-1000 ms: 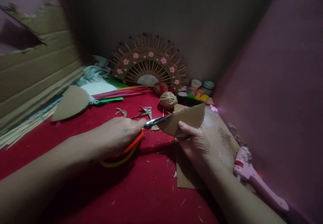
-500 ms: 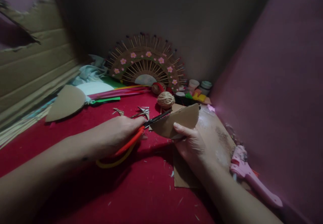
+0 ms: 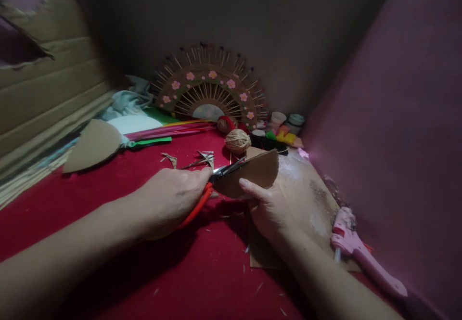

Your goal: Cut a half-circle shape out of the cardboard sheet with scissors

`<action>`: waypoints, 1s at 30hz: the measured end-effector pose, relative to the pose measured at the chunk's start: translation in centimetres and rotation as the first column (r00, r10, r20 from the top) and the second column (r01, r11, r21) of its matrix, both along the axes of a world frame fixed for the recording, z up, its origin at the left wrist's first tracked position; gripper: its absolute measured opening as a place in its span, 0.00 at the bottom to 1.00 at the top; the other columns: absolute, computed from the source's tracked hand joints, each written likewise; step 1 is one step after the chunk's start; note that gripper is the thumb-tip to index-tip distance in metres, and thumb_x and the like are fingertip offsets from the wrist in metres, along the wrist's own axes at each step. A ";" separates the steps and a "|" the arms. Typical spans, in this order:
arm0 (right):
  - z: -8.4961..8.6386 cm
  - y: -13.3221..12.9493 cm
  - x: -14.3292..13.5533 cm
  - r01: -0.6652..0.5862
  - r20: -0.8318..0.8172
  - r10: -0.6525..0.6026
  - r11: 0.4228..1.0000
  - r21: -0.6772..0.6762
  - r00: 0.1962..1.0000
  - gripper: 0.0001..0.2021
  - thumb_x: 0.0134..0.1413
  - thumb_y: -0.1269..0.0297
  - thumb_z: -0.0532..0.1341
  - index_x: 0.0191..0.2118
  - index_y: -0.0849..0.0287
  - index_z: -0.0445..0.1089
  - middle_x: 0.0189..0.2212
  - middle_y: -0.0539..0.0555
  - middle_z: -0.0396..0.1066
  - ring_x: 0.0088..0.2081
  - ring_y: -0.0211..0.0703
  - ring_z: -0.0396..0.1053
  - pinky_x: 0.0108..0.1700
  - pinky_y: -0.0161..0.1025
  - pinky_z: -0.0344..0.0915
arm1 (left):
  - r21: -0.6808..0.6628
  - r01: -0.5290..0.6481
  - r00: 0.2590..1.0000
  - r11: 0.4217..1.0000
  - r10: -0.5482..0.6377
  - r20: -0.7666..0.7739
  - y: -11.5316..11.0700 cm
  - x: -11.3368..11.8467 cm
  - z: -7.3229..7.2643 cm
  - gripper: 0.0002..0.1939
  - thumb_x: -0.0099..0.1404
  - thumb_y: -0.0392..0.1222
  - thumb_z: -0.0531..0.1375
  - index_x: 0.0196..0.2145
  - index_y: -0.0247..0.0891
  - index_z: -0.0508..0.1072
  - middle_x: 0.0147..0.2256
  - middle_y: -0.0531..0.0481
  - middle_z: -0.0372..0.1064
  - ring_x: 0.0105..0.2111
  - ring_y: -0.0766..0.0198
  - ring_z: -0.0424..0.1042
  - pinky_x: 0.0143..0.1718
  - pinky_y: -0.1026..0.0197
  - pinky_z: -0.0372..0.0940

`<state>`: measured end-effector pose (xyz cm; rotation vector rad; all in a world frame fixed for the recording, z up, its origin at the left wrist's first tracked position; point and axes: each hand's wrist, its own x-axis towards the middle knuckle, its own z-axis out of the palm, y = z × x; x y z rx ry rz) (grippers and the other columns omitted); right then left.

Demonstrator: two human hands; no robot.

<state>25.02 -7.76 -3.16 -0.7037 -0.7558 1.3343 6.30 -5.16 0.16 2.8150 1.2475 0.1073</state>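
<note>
My left hand (image 3: 180, 190) is closed around the handles of scissors (image 3: 198, 209) with red-orange grips. Their dark blades point right and lie along the upper left edge of a rounded cardboard piece (image 3: 252, 172). My right hand (image 3: 270, 209) pinches that piece from below, thumb on its near face and the fingers mostly hidden behind. Just beyond the blades sits a ball of twine (image 3: 237, 141). Small cardboard scraps (image 3: 205, 159) lie on the red cloth (image 3: 216, 272) past my left hand.
A decorated stick fan (image 3: 212, 84) stands at the back. A cut cardboard piece (image 3: 94, 146) and coloured strips (image 3: 169, 130) lie at left. On the right are a stained cardboard sheet (image 3: 310, 199), a pink glue gun (image 3: 361, 250) and small tubs (image 3: 296, 121).
The cardboard piece and my right hand have shifted slightly left, toward the scissors. My left hand has turned a little, and the yellow part of the handles is now mostly hidden.
</note>
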 end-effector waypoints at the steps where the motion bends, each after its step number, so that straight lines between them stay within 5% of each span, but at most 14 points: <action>1: 0.0 -0.1 -0.1 -0.010 0.006 0.010 1.000 0.002 1.000 0.22 0.42 0.72 0.67 0.47 0.56 0.71 0.36 0.51 0.79 0.37 0.47 0.76 0.45 0.45 0.70 | 0.009 -0.005 0.999 1.000 0.006 -0.031 -0.1 0.2 0.2 0.18 0.67 0.41 0.43 0.48 0.31 0.63 0.40 0.31 0.73 0.34 0.47 0.74 0.28 0.53 0.61; 15: -0.1 -0.2 -0.3 -0.069 -0.014 0.069 0.997 -0.028 0.998 0.22 0.40 0.74 0.67 0.46 0.55 0.71 0.32 0.51 0.79 0.37 0.46 0.76 0.43 0.45 0.73 | 0.104 0.023 0.988 0.994 -0.006 -0.154 -0.1 0.4 0.3 0.11 0.64 0.36 0.44 0.38 0.36 0.64 0.28 0.38 0.71 0.25 0.50 0.70 0.19 0.55 0.45; 30: -0.3 0.0 -0.2 -0.083 0.016 0.083 0.996 -0.045 0.996 0.22 0.40 0.74 0.68 0.46 0.55 0.72 0.31 0.50 0.79 0.35 0.46 0.76 0.43 0.44 0.72 | 0.077 -0.015 1.000 0.997 0.016 -0.019 0.0 -0.2 -0.3 0.09 0.64 0.40 0.49 0.39 0.37 0.65 0.30 0.43 0.72 0.27 0.53 0.71 0.22 0.57 0.53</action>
